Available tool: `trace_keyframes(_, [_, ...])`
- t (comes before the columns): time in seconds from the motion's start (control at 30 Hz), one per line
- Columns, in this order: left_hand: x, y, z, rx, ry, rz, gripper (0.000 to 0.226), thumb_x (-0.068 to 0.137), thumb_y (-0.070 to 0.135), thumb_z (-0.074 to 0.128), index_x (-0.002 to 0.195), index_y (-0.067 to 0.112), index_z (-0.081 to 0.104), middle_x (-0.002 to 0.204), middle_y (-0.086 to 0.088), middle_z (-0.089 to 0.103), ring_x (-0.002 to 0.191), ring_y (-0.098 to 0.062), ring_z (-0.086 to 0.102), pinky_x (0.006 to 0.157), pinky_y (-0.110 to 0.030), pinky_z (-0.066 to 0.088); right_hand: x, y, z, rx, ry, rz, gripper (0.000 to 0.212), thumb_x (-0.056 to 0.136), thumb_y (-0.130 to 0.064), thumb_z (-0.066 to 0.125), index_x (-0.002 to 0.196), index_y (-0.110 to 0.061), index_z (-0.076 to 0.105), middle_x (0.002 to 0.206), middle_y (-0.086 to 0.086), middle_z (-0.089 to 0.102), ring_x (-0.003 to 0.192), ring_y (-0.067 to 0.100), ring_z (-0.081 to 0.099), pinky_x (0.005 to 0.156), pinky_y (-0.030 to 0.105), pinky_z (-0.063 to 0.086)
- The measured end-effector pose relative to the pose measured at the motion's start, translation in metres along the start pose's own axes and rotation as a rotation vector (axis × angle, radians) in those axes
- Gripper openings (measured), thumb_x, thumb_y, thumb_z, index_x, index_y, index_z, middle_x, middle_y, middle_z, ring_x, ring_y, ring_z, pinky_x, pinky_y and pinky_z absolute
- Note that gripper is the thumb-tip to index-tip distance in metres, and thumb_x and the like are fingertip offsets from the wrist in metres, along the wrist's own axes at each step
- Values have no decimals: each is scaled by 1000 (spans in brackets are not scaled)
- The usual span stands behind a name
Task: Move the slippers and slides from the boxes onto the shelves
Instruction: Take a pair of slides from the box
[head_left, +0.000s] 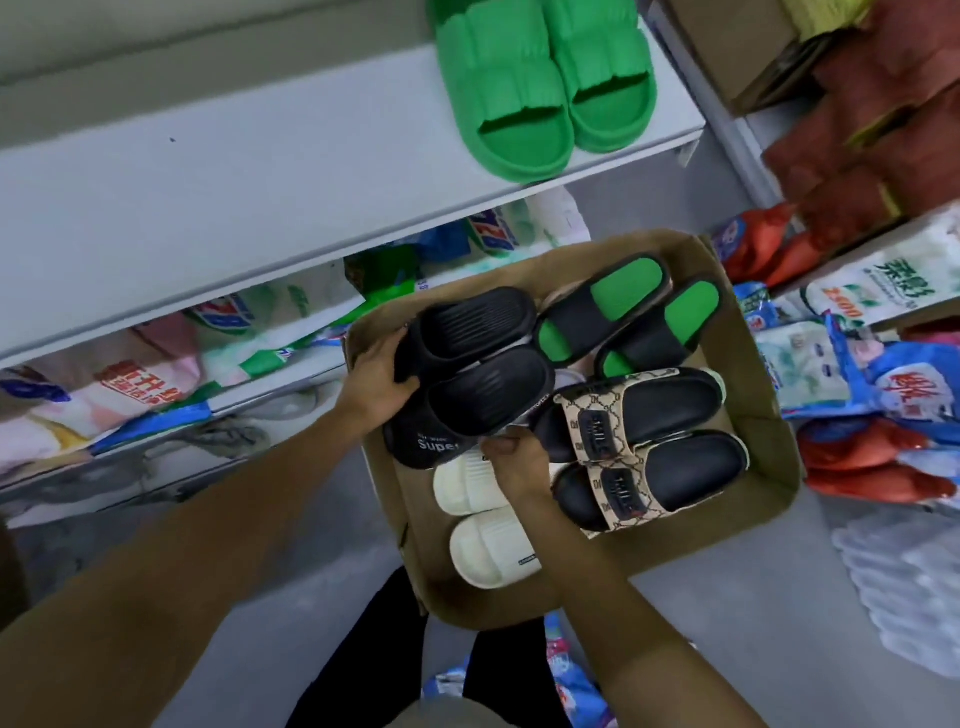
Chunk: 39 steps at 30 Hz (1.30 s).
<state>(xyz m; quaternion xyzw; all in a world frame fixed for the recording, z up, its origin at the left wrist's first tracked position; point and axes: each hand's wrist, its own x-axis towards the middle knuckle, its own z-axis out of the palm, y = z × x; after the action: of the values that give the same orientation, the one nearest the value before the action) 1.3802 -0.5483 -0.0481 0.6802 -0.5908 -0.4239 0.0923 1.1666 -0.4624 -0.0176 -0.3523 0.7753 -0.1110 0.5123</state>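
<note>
A long white shelf (218, 208) runs across the upper left, and a pair of thick green slides (540, 83) stands side by side at its right end, toes toward the front edge. Under it a lower shelf (171, 405) is packed with soft printed packages (135, 384), and more bagged goods (852, 322) crowd the shelving on the right. On the grey floor (311, 597) between these sits an open cardboard box (769, 457) holding the remaining footwear. At its far side lies a pair of black slides with green footbeds (628, 317); along its right side lies a pair of black slides with beige patterned straps (644, 447); at its near left lies a pair of cream slides (483, 525), one just beside the other. A pair of black ribbed slides (478, 369) is raised above the box's left part, stacked one partly over the other, the lower one showing white lettering on its heel. The left hand (379, 379) grips this black pair at its left edge, fingers curled round the upper slide. The right hand (511, 457) is at the pair's near underside, fingers curled in; whether it pinches the black pair or something beneath, I cannot tell. Dark trouser legs (395, 639) show at the bottom.
</note>
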Motion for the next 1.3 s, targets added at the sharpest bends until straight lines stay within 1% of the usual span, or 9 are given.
trace_keyframes(0.13, [16, -2, 3, -11, -39, -24, 89, 75, 46, 62, 154, 21, 31, 150, -13, 47, 137, -33, 45, 114, -48, 37, 11, -5, 9, 257, -59, 79, 20, 81, -5, 75, 95, 1, 62, 82, 11, 70, 74, 11, 63, 74, 29, 44])
trace_keyframes(0.3, [23, 1, -1, 106, -83, -1, 91, 83, 31, 76, 156, 23, 23, 144, -17, 31, 133, -39, 43, 115, -42, 35, 19, 27, 42, 226, -49, 85, 100, 41, -61, 84, 123, -19, 45, 110, -1, 70, 107, 24, 65, 99, 49, 48])
trace_keyframes(0.37, [24, -4, -6, 109, -157, 22, 94, 81, 32, 76, 157, 26, 22, 139, -14, 31, 134, -36, 40, 119, -39, 31, 2, 16, 38, 203, 34, 38, 98, 43, -59, 84, 123, -21, 42, 110, -4, 69, 108, 27, 65, 97, 49, 48])
trace_keyframes(0.57, [31, -8, -15, -45, -224, -57, 81, 69, 24, 68, 145, 29, 40, 134, -4, 37, 126, -30, 49, 114, -44, 38, -10, 12, 24, 576, 37, -61, 66, 71, 4, 84, 124, -16, 49, 101, -1, 66, 94, 13, 67, 87, 27, 57])
trace_keyframes(0.73, [39, -8, 1, -248, -154, -174, 55, 81, 9, 78, 117, 31, 43, 127, -2, 54, 130, -27, 47, 112, -46, 39, -8, 32, 8, 733, 84, -34, 67, 79, -4, 81, 136, -21, 51, 123, 9, 62, 104, 14, 64, 95, 36, 55])
trace_keyframes(0.9, [28, 1, 13, -548, -220, -180, 86, 78, 3, 79, 149, 14, 33, 140, -3, 47, 132, -21, 44, 111, -35, 36, -5, 47, -7, 843, -25, -58, 66, 88, 1, 67, 146, -20, 45, 129, 9, 67, 124, 26, 61, 108, 45, 46])
trace_keyframes(1.0, [13, -2, 13, -636, -284, -151, 101, 63, 36, 89, 151, 23, 42, 147, 6, 53, 135, -16, 49, 115, -37, 36, -4, 47, -14, 922, -46, -76, 71, 85, 4, 68, 148, -16, 42, 133, 9, 64, 125, 27, 59, 108, 43, 45])
trace_keyframes(1.17, [-18, 27, 16, -842, -71, -247, 63, 86, 4, 72, 145, 13, 51, 141, -1, 57, 124, -19, 57, 102, -29, 44, -11, 42, -35, 943, -11, -63, 69, 82, -2, 75, 144, -16, 47, 120, 8, 71, 113, 26, 67, 94, 37, 56])
trace_keyframes(1.3, [-49, 54, 15, -903, -6, -230, 48, 89, 7, 72, 133, 15, 56, 128, -3, 64, 119, -23, 62, 105, -34, 47, -23, 33, -61, 962, -11, -76, 94, 57, -35, 93, 139, -15, 54, 122, 9, 71, 112, 26, 68, 95, 40, 54])
